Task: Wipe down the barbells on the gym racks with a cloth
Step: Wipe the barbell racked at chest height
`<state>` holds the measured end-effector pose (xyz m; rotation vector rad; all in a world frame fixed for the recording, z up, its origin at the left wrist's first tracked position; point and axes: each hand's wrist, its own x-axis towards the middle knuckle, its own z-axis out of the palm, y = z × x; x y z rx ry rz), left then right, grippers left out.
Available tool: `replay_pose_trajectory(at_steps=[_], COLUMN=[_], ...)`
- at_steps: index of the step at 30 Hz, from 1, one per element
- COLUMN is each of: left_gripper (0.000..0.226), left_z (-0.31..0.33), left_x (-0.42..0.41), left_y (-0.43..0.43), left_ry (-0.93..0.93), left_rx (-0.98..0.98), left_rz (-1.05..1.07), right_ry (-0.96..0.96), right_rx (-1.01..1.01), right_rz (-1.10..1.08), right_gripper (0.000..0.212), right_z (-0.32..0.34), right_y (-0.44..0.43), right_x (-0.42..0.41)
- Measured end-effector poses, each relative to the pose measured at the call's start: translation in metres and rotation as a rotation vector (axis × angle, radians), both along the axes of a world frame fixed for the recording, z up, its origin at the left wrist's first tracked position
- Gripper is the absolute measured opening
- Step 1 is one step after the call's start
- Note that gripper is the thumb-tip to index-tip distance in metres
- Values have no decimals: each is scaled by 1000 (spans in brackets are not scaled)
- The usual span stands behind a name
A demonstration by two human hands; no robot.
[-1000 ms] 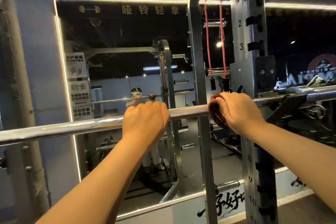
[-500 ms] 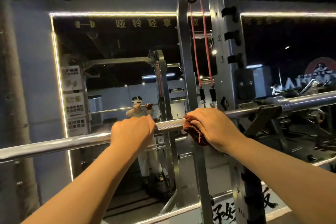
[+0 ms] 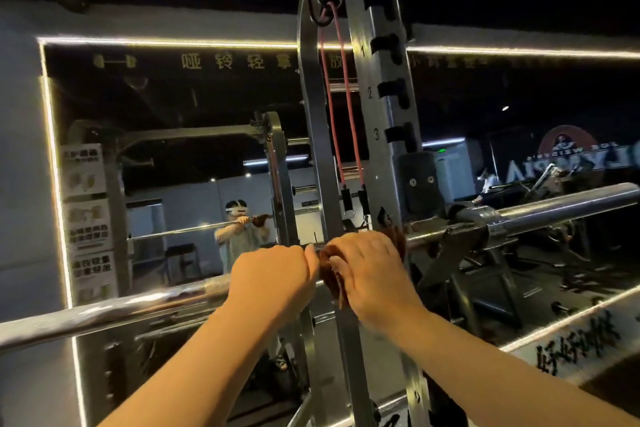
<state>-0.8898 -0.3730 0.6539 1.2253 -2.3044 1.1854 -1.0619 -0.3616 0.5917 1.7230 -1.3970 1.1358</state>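
A person's left hand (image 3: 273, 279) curls bare round a chrome barbell (image 3: 104, 315) while the right hand (image 3: 372, 274), close beside it, clamps a brown cloth (image 3: 330, 282) to the bar, near the rack's numbered upright (image 3: 381, 156); behind, a light-edged wall mirror (image 3: 173, 149) reflects the dim gym

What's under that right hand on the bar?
A reddish-brown cloth, bunched under the right hand against the barbell. The stretch of bar beneath hand and cloth is covered.
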Motion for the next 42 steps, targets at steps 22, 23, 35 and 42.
replay_pose_trajectory(at_steps=[22, 23, 35, 42], left_gripper=[28, 28, 33, 33], left_z=[-7, -7, -6, 21], left_x=[-12, -11, -19, -52], left_y=[0, -1, -4, -5], left_ry=[166, 164, 213, 250], left_rx=[-103, -108, -17, 247], left_rz=[-44, -44, 44, 70], right_ry=[-71, -64, -22, -6], right_rx=[130, 111, 88, 145], right_rz=[-79, -73, -107, -202], right_gripper=[48, 48, 50, 52], right_z=[42, 42, 14, 20], right_y=[-3, -3, 13, 10], right_x=[-46, -45, -51, -38])
